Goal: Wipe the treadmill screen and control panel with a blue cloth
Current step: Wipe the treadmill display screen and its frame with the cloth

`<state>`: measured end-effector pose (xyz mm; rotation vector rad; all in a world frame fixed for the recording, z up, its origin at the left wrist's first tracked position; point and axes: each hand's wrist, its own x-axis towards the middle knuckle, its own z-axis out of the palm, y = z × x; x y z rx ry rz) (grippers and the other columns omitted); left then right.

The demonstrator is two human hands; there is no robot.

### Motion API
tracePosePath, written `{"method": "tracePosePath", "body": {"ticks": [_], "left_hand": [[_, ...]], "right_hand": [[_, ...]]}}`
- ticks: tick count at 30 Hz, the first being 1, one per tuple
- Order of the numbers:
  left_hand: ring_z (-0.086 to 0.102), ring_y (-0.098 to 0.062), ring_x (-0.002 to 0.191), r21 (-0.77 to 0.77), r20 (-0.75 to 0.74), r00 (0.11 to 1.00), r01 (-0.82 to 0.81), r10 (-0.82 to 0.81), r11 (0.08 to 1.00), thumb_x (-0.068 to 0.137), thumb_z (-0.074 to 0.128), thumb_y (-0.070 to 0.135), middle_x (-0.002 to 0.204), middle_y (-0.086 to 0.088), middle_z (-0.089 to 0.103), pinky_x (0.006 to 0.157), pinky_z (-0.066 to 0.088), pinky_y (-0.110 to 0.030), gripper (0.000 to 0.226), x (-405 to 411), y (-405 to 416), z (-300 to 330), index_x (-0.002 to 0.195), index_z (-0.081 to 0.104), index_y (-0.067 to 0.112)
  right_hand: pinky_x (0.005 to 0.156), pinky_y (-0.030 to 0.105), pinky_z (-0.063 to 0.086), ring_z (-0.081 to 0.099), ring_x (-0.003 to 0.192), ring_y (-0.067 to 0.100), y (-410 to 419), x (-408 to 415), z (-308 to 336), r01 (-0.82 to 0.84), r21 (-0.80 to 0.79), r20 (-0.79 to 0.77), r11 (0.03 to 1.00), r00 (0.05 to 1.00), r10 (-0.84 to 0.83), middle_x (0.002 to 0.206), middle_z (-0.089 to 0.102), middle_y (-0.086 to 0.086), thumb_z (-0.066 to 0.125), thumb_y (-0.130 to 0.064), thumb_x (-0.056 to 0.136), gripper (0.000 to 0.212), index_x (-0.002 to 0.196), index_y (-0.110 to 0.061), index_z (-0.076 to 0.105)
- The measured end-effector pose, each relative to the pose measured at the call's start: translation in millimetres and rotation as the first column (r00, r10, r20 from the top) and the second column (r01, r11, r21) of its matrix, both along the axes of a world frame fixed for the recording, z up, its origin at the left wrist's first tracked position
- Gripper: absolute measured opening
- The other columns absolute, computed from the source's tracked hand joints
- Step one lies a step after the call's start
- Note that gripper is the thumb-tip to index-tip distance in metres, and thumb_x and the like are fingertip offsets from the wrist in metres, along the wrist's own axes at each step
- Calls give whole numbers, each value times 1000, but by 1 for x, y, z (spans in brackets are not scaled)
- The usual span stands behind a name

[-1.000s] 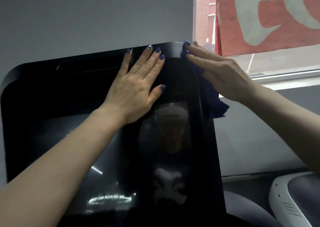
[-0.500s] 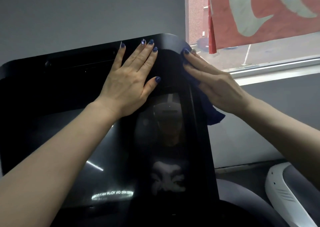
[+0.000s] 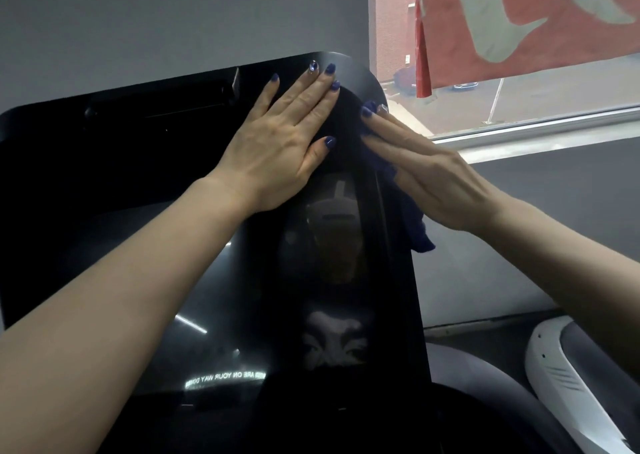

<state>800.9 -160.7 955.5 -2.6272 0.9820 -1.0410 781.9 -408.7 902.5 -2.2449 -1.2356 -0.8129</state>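
Treadmill screen (image 3: 145, 183), lower edge: mirrored reflected lettering, partly legible, "ARE ON YOUR WAY DO…"; both ends blurred.
Red banner (image 3: 540, 28) outside window: large white character, cropped, unreadable.

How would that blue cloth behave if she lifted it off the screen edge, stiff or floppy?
Probably floppy: the blue cloth bunches and hangs in soft folds below the right hand. Likely light, since flat fingers alone pin it against the treadmill screen edge. It would likely drop if the pressure eased.
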Motion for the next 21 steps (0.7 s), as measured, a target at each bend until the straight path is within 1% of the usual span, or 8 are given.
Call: {"method": "tracePosePath", "body": {"ticks": [3, 6, 8, 10, 13, 17, 21], "left_hand": [[11, -22, 154, 1, -1, 1000, -6, 6, 1000, 102, 22, 43, 166, -7, 16, 125, 6, -47, 65, 0, 0, -1, 157, 22, 9], [11, -23, 154, 14, -3, 1000, -16, 16, 1000, 101, 21, 44, 166, -8, 16, 125, 7, -50, 66, -2, -1, -1, 157, 22, 9], [13, -25, 154, 23, -6, 1000, -7, 7, 1000, 101, 21, 43, 166, -8, 18, 124, 8, -53, 66, -3, -3, -1, 157, 23, 10], [15, -25, 153, 59, 10, 1000, 23, -23, 998, 102, 22, 42, 165, -8, 20, 123, 9, -56, 64, -5, -7, -2, 157, 24, 10], [14, -22, 154, 93, 3, 999, 47, -48, 995, 103, 20, 41, 166, -5, 18, 123, 8, -55, 61, -5, -12, -5, 158, 21, 13], [12, -20, 154, 95, -19, 999, 46, -44, 994, 102, 17, 40, 166, -3, 16, 123, 7, -55, 62, -4, -12, -5, 159, 20, 15], [11, -21, 154, 98, -19, 999, 44, -43, 994, 102, 17, 40, 167, -3, 15, 123, 6, -56, 62, -4, -12, -5, 159, 20, 15]], "right_hand": [[121, 54, 21, 15, 150, 39, 7, -4, -6, -4, 5, 29, 1000, 1000, 4, 157, 27, 26, 40, 2, 101, 42, 142, 11, 40], [119, 56, 23, 17, 150, 39, 0, -13, -18, -41, -73, 44, 997, 998, 44, 155, 31, 24, 41, 5, 98, 43, 141, 11, 42], [118, 57, 27, 20, 149, 37, -4, -12, -13, -45, -110, 46, 993, 998, 50, 154, 34, 22, 40, 5, 98, 42, 140, 10, 44], [117, 55, 29, 23, 148, 36, -2, -7, -4, -29, -105, 43, 994, 999, 34, 152, 38, 22, 39, 5, 98, 41, 138, 11, 47], [119, 52, 27, 23, 148, 37, 6, -7, -3, -2, -86, 39, 996, 999, 5, 149, 40, 23, 39, 4, 98, 41, 136, 12, 48], [119, 50, 27, 22, 149, 36, -2, -21, -26, -22, -181, 50, 983, 998, 32, 150, 41, 21, 42, 3, 96, 41, 136, 11, 50], [117, 52, 30, 25, 148, 33, -12, -17, -16, -27, -286, 89, 958, 994, 55, 152, 40, 17, 42, 3, 99, 40, 138, 6, 50]]}}
